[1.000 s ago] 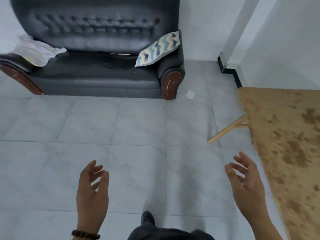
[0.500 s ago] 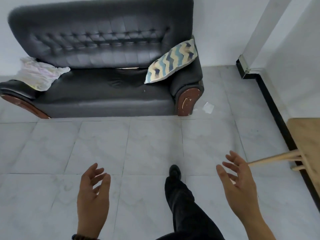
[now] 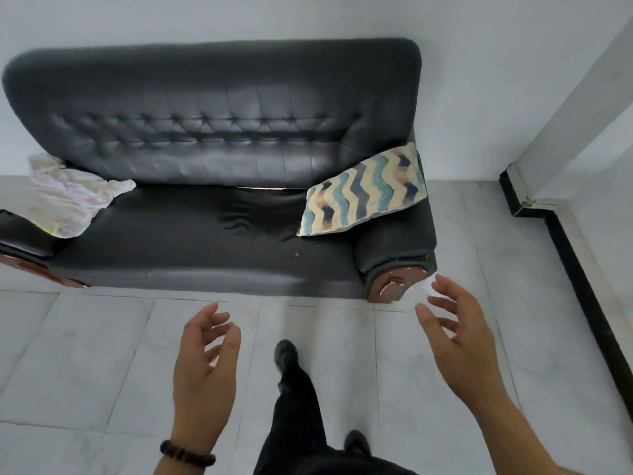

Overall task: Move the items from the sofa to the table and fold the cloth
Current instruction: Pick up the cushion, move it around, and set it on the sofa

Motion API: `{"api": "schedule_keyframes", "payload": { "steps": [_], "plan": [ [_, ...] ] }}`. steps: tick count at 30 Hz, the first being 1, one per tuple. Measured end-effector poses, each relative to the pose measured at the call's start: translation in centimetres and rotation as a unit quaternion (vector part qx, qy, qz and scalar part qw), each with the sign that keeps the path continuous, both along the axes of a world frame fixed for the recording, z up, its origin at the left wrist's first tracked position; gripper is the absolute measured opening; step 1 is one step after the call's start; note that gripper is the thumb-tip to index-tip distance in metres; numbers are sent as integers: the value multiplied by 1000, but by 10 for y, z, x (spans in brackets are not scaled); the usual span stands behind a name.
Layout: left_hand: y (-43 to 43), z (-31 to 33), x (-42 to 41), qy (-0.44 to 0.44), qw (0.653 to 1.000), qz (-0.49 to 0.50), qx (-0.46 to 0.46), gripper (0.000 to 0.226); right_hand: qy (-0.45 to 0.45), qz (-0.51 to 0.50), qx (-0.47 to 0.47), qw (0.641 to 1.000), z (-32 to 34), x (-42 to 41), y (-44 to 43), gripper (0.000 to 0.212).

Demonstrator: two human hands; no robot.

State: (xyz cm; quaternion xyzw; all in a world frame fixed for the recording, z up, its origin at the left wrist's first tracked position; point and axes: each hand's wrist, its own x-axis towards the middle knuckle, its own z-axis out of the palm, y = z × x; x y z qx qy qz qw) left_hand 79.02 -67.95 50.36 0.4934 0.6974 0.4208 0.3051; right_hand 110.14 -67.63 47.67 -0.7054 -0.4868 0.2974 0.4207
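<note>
A black leather sofa (image 3: 191, 248) fills the upper half of the view against the wall. A crumpled pale cloth (image 3: 70, 195) lies on its left end, partly over the armrest. A zigzag-patterned pillow (image 3: 364, 192) in blue and cream leans on the right armrest. My left hand (image 3: 205, 368) hangs over the tiled floor, empty, fingers apart. My right hand (image 3: 459, 341) is raised just in front of the sofa's right arm end, also empty with fingers spread. The table is out of view.
Grey floor tiles (image 3: 85, 354) stretch between me and the sofa. My dark-trousered leg and shoe (image 3: 287, 358) step forward between my hands. A white wall corner with a black skirting (image 3: 575, 269) runs along the right.
I have walked closer to the sofa, which now looks much larger. The wooden table has slid out of view on the right. Both hands stayed empty and open.
</note>
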Motion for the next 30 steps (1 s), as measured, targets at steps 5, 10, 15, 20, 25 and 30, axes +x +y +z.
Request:
{"api": "schedule_keyframes", "payload": {
  "steps": [5,10,15,20,25,30],
  "plan": [
    [141,-44,-1,-51,997,-36,-51,33,-13,-37,-50,998,-35,-11,121,48],
    [307,-52,3,-82,989,-89,-83,36,-17,-66,-93,993,-34,-19,248,49],
    [453,-60,31,-81,981,-153,-85,34,-14,-90,-93,992,-39,-6,363,49],
    [538,-124,75,-70,977,-175,-103,37,14,-117,-101,988,-100,26,452,48],
    [600,-249,126,-55,977,-177,-109,37,-53,-52,-115,991,-215,62,535,47],
    [660,-377,176,-3,977,-186,-101,40,-205,-35,-99,973,-314,93,599,53]
  ]
}}
